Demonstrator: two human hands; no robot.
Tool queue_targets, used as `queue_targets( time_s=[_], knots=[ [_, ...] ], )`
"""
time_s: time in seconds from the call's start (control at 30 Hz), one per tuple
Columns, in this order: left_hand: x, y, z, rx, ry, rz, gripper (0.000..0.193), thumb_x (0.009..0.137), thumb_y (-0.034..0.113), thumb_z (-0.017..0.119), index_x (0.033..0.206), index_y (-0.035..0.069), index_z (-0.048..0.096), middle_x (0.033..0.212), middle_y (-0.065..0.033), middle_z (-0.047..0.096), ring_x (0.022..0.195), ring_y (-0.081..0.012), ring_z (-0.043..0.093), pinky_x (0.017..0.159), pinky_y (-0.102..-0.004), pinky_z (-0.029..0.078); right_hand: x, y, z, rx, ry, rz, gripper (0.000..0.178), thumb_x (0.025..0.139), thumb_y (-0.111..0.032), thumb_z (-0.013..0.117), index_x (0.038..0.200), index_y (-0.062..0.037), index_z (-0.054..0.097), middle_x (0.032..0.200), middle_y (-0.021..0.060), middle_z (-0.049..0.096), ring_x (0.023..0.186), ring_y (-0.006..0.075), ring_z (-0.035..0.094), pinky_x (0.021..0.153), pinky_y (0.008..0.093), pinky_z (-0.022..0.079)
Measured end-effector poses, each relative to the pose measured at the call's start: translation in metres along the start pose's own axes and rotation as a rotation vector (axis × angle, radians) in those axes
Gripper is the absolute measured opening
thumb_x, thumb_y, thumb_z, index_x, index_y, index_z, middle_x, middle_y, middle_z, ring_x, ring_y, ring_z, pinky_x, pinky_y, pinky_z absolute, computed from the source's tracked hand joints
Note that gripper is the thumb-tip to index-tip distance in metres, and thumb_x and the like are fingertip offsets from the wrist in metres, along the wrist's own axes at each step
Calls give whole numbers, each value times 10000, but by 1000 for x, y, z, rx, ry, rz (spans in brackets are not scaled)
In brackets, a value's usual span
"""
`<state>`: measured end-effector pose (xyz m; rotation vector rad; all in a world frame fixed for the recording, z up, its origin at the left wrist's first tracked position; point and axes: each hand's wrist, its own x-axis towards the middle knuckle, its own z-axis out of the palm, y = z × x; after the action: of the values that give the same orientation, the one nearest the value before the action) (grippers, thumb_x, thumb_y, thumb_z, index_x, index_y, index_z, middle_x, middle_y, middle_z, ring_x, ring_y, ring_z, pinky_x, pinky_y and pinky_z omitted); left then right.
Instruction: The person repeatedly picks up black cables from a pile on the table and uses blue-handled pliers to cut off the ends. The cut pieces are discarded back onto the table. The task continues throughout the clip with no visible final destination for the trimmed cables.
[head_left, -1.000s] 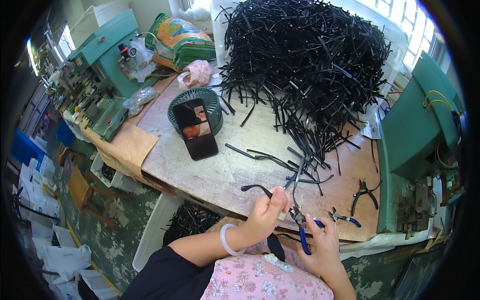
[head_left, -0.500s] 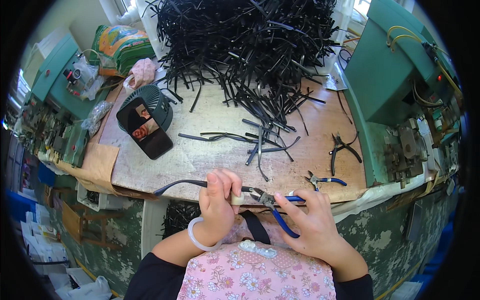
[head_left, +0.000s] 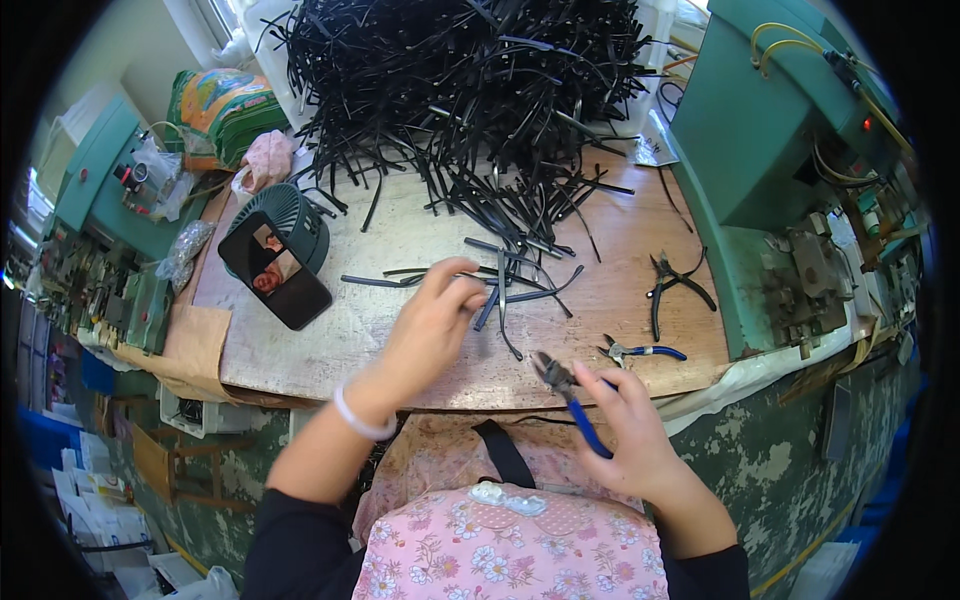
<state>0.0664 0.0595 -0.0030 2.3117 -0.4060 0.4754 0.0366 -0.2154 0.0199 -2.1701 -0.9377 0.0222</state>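
My left hand (head_left: 432,318), with a pale bangle on its wrist, reaches over the bench. Its fingers are bent but apart, just beside a few loose black strips (head_left: 503,290) that look like eyeglass temple arms. Nothing shows between the fingertips. Near the bench's front edge, my right hand (head_left: 628,432) is wrapped round blue-handled cutting nippers (head_left: 583,420), jaws pointing up and left. A second pair of blue-handled nippers (head_left: 645,351) lies just beyond that hand. Black-handled pliers (head_left: 682,292) rest farther back, spread apart.
A large heap of black strips (head_left: 470,90) fills the back. At left, a phone (head_left: 300,300) leans on a green fan (head_left: 312,225). Green machines (head_left: 745,120) flank the bench (head_left: 290,355). My lap has a pink floral apron (head_left: 500,550).
My left hand has let go of the black temple-like strip and moved forward to the loose ones. My right hand keeps the nippers, now turned more upright. The view has shifted slightly.
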Motion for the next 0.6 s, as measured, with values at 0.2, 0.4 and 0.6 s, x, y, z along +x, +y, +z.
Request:
queue_targets(
  time_s=[0.2, 0.4, 0.6],
  knots=[
    [41, -52, 20, 488, -310, 434, 269, 785, 67, 562, 1048, 113, 593, 1095, -73, 553, 828, -236, 631, 700, -347, 525, -7, 6, 2, 163, -58, 157, 796, 701, -74, 662, 1452, -107, 401, 1196, 170, 473, 1065, 343, 526, 916, 376, 447],
    [21, -51, 13, 416, -210, 322, 193, 788, 79, 581, 977, 114, 592, 1011, -53, 596, 715, -233, 648, 617, -343, 525, -3, 14, 11, 226, 17, 140, 731, 759, -161, 687, 1436, -104, 420, 1208, 183, 474, 1090, 355, 517, 930, 392, 436],
    [-6, -27, 11, -110, 43, -259, 171, 939, 114, 586, 1099, 55, 574, 922, -78, 648, 731, -205, 625, 664, -281, 492, 17, 34, 45, -319, 12, 1, 664, 762, -270, 735, 1357, -93, 501, 1206, 199, 482, 1135, 357, 463, 964, 468, 352]
  ],
)
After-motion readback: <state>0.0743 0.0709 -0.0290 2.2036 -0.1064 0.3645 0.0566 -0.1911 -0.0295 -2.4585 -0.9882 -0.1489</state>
